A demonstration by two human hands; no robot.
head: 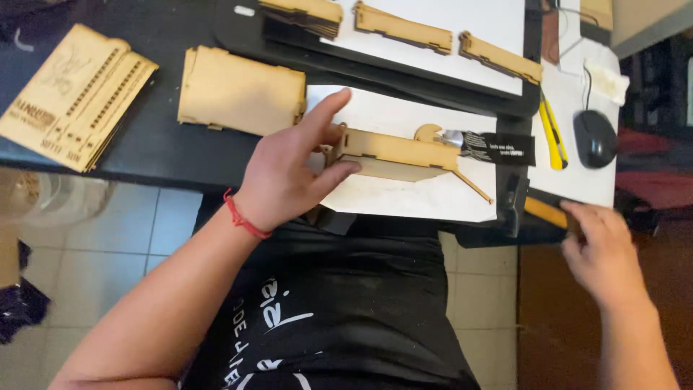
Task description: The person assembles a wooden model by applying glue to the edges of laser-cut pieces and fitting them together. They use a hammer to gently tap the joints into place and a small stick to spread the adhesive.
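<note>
Pale floor tiles (155, 224) show below the dark desk (155, 141), with the person's black shirt nearest the camera. Low at the right, the right hand (598, 249) rests at the desk edge, fingers curled over a thin yellowish strip (546, 211); whether they actually grip it is hard to make out. The left hand (283, 177), a red cord at its wrist, pinches one end of a partly built wooden box (395, 154) (flat laser-cut plywood with notched edges), thumb beneath, forefinger stretched above, over a white sheet (404, 196). Just beyond lie a black-labelled glue tube (491, 147), a yellow utility knife (552, 131) and a dark mouse (594, 137). Farther off sit stacked plywood panels (240, 92), engraved boards (76, 94) and narrow slotted strips (403, 27), cut off by the top edge.
</note>
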